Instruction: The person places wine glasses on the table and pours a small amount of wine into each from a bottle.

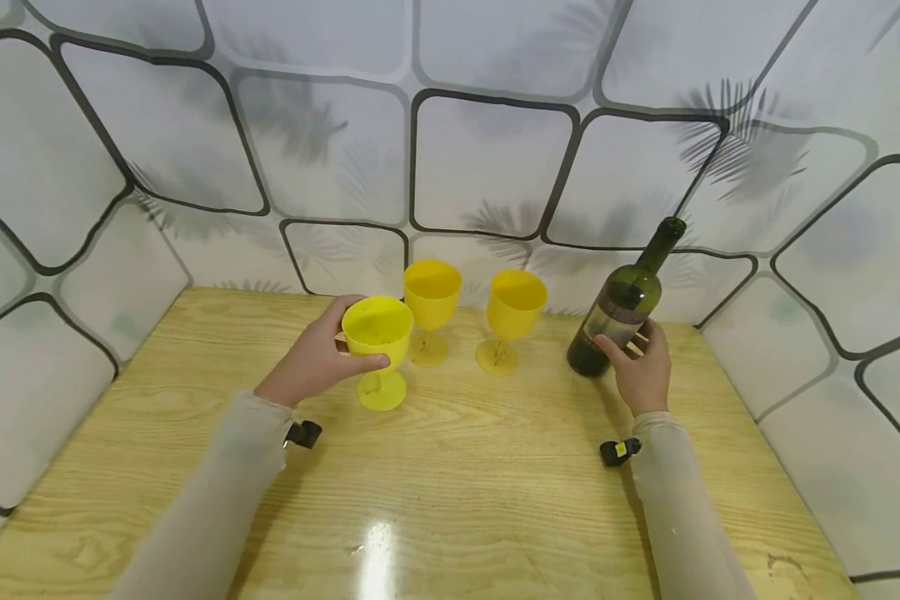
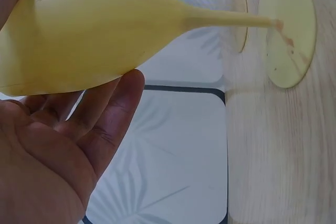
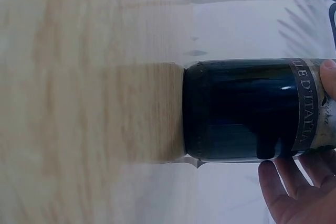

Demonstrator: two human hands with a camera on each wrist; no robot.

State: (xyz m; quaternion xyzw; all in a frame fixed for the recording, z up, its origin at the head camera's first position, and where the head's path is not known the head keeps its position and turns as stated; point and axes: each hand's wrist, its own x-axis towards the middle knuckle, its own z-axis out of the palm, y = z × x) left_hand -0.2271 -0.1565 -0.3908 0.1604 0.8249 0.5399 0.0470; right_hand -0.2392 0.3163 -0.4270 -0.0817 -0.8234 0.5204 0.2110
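In the head view my left hand point(image 1: 315, 357) holds a yellow plastic goblet point(image 1: 378, 325) by its bowl, thumb on the near side and fingers behind. The left wrist view shows the goblet's bowl point(image 2: 105, 30) resting against the fingers. Its round foot is at or just above the table; I cannot tell which. On the right, my right hand point(image 1: 643, 371) grips a dark green wine bottle point(image 1: 633, 287) around its label. The bottle is upright, and in the right wrist view its base point(image 3: 220, 111) meets the tabletop. No liquid shows in the goblet.
Two more yellow goblets stand near the wall, one goblet point(image 1: 432, 296) just right of the held one, another goblet point(image 1: 514, 310) nearer the bottle. The wooden table point(image 1: 465, 483) meets a patterned wall point(image 1: 495, 167) at the back and sides.
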